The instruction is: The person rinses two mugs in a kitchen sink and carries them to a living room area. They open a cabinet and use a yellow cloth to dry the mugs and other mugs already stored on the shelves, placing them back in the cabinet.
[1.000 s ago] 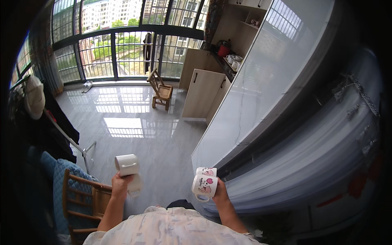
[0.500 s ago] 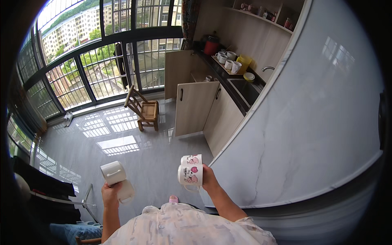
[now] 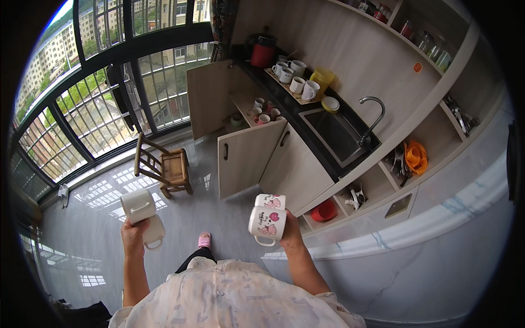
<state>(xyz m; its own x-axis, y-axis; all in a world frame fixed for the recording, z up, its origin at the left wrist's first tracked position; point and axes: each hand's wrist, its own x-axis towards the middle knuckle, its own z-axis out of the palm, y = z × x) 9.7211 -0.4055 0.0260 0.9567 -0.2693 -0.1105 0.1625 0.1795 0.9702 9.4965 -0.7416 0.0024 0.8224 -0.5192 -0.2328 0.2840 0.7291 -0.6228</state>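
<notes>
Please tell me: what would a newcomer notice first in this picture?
Probably the two white cylindrical mugs printed in pink in the right hand, and the two plain white mugs in the left hand. Beyond them, a small brown wooden chair stands near the barred windows, and a red-and-black rounded appliance at the black counter's far end.

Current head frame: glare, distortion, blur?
Head view: daylight from the barred windows leaves bright reflections on the glossy gray floor; head view: fisheye bends window frames and the marbled panel, corners black; head view: plain white mugs and pink-printed mugs look fairly sharp, no obvious motion blur.
</notes>
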